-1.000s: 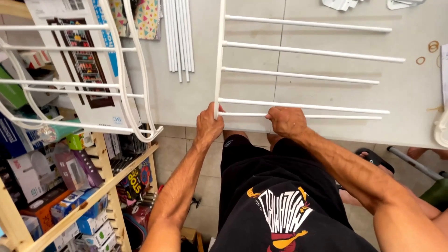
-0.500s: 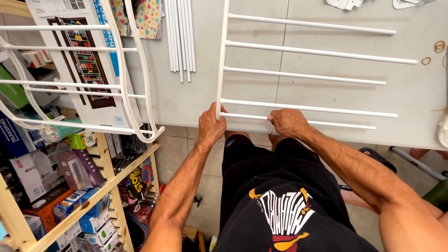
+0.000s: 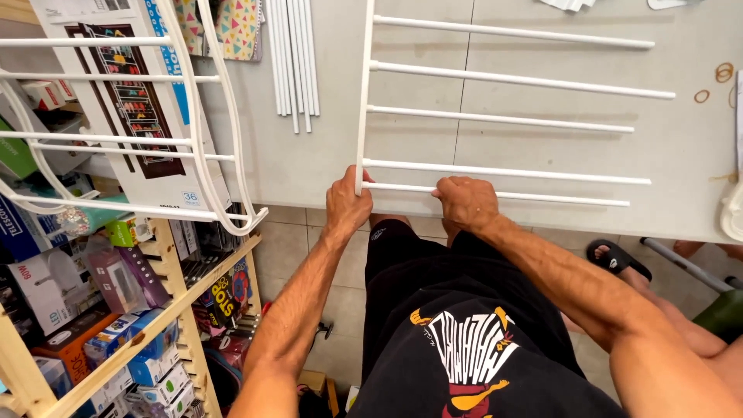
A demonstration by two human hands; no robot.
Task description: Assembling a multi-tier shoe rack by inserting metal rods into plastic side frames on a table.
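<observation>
Head view only: left hand is closed around the bottom end of the white upright side rail, right at the near edge of the counter; right hand is curled over the lowest white crossbar, near its left end, fingers wrapped on it. The rack frame lies flat on the grey counter, five crossbars running right from the rail, and their far ends look free, with no second rail on them that I can see. Risks, as I judge them: that corner sits at the counter lip, so a pull toward the body could slide the frame off and let it drop onto the legs or the tiled floor. With the right ends unsupported, any twist from the hands could lever the crossbars in their sockets and pop one out or bend it. The lowest two crossbars sit close together, so fingers could get pinched between them. Loose white rods lie bundled just left of the rail; a sideways shove could roll them. A second wire rack overhangs the counter edge above the wooden shelf of boxes, so a knock could tip it. Rubber bands sit well apart at far right, no concern.
</observation>
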